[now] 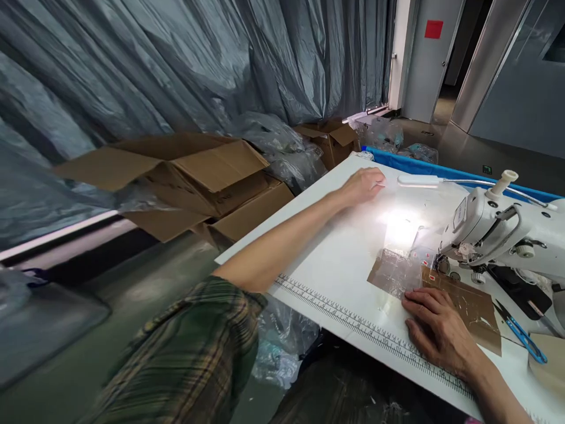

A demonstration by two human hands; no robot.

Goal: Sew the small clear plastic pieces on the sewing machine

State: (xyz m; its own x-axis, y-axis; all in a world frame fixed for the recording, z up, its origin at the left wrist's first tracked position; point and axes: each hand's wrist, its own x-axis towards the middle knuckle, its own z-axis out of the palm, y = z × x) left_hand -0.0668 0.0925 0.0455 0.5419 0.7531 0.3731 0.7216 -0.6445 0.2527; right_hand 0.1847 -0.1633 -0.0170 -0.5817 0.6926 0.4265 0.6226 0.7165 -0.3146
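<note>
My right hand point(435, 327) lies flat, fingers stretched out, on a brown card wrapped in clear film point(468, 303) near the front of the white sewing table point(335, 259). A clear plastic piece point(395, 272) sits just left of the needle of the white sewing machine point(489, 227). My left hand point(364, 184) reaches far out across the table's back left, fingers loosely curled and resting on the surface, close to the end of a white gooseneck lamp point(419, 181). I see nothing held in it.
Blue-handled snips point(523, 335) lie at the right. A printed ruler point(366, 327) runs along the table's front edge. Open cardboard boxes point(198, 176) and plastic bags point(286, 147) stand on the floor to the left, before a grey plastic curtain point(176, 59).
</note>
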